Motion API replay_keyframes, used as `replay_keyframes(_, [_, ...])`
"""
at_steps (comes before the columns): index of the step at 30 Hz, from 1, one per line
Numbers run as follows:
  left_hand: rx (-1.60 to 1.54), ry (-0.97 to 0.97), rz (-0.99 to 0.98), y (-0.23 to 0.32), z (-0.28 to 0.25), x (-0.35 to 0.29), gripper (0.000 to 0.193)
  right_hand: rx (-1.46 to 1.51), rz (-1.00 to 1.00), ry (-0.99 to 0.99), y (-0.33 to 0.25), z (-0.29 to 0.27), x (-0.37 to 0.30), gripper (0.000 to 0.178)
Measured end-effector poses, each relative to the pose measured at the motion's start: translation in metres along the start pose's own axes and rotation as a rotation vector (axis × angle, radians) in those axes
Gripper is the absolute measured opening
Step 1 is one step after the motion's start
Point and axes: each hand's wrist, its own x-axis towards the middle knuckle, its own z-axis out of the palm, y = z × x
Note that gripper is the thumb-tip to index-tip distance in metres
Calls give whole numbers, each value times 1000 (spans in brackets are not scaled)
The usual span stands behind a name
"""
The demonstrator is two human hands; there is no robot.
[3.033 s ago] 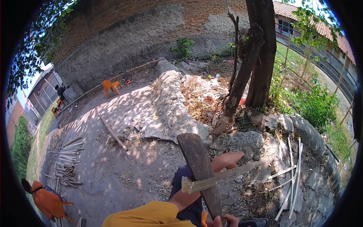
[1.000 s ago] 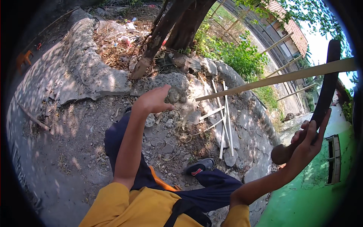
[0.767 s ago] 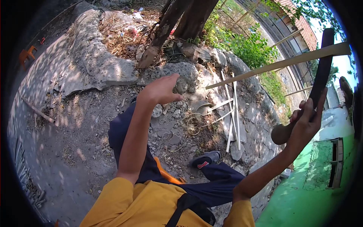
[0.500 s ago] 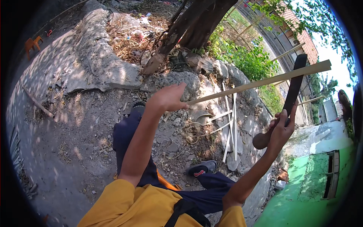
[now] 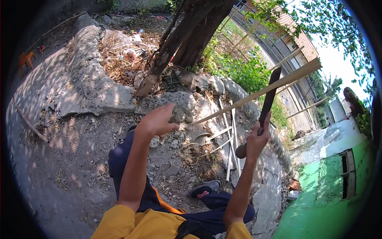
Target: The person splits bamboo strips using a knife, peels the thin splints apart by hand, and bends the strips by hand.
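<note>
My left hand is open, its fingers stretched out and thumb apart. It is close to the thin near end of a long pale wooden or bamboo strip, with a small gap between them. My right hand is wrapped round the handle of a machete, its dark blade pointing up and the rounded butt of the handle showing below my fist. The blade crosses the strip towards its wider far end. Whether it bites into the wood or only touches it, I cannot tell.
Several pale strips lie on the ground ahead, beside a curved blade. A tree trunk rises behind broken concrete. A green wall stands at the right, an orange chair far left. A stick lies at left.
My left hand has come away from the strip's near end and opened. My right hand with the machete has moved left and slightly down, the strip's far end shifting left too.
</note>
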Motion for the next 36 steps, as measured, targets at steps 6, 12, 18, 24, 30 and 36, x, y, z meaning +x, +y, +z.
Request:
replay_keyframes(6, [-9, 6, 16, 4, -3, 2, 90, 112, -70, -7, -7, -46, 14, 60])
replay_keyframes(12, [-54, -12, -5, -3, 0, 1, 94, 200, -218, 121, -49, -93, 19, 59])
replay_keyframes(18, [-37, 1, -15, 4, -3, 1, 95, -125, -105, -131, 30, 7, -3, 59])
replay_keyframes(24, [-108, 117, 71, 9, -5, 4, 96, -34, 60, -191, 47, 12, 3, 60])
replay_keyframes(30, [-257, 407, 239, 17, -9, 9, 86, -113, -25, -149, 44, 4, -32, 59])
replay_keyframes(36, [-361, 570, 234, 29, -14, 11, 81, 82, -23, -143, -5, -27, -33, 59])
